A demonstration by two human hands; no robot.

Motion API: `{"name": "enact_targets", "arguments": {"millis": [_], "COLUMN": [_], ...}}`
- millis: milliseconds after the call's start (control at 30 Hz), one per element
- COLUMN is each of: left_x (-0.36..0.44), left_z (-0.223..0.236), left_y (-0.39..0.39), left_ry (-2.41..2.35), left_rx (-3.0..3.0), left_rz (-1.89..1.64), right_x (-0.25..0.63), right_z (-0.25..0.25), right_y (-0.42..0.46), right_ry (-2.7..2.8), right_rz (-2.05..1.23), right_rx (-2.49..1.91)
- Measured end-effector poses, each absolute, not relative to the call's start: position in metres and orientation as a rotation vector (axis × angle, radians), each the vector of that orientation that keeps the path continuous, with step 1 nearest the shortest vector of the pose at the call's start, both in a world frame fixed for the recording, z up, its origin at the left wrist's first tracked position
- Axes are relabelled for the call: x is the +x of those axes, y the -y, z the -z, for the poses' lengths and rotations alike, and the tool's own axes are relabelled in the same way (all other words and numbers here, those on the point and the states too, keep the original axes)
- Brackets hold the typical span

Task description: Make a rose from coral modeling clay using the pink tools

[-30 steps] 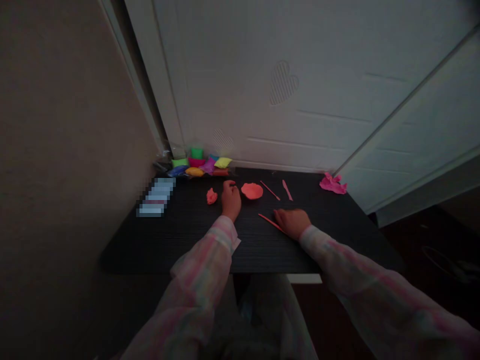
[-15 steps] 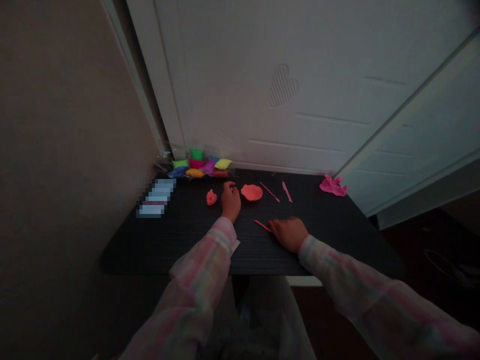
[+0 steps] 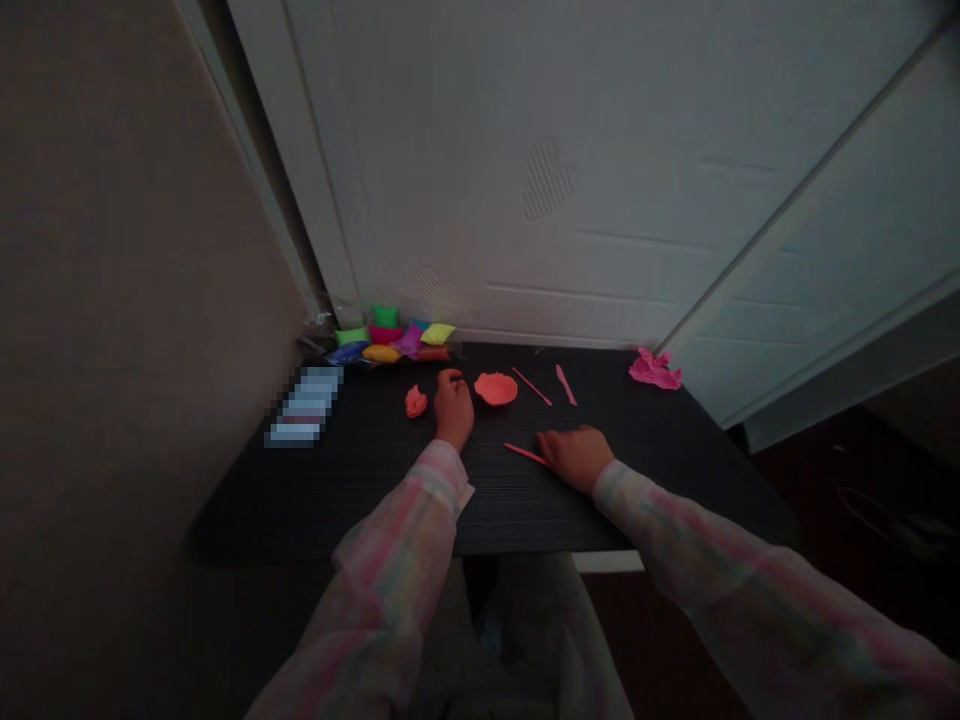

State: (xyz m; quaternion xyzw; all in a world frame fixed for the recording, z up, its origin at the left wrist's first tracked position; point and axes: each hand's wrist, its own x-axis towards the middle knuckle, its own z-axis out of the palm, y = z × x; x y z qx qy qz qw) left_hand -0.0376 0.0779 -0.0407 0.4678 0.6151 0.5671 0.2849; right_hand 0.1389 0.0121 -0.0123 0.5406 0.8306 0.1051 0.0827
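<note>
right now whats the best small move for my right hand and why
Probably pick up the thin stick with the right hand: its end lies at the fingers, while the left hand sits between the clay lump and clay disc.

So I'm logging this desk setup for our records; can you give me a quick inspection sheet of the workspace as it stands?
Surface: dark ribbed table.
Work items: coral clay disc, coral clay lump, thin stick, spatula, red stick.
Clutter: colored clay packets at the back; crumpled pink piece at the far corner; pixelated patch, contents unreadable.
Hands: left hand curled between lump and disc, grip unclear; right hand resting on the table, fingers beside the red stick.
Cables: nothing seen.
Surroundings: white door behind, beige wall at left.
</note>
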Motion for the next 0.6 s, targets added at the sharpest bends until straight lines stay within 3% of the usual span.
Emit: {"name": "enact_targets", "arguments": {"millis": [600], "left_x": [-0.0369], "left_z": [0.0426], "left_y": [-0.0789], "left_ry": [-1.656], "left_rx": [1.260], "left_rz": [-1.516], "right_x": [0.1420], "right_z": [0.0091], "right_y": [-0.0139], "right_ry": [-2.487], "right_rz": [-0.306], "right_rx": [1.567]}}
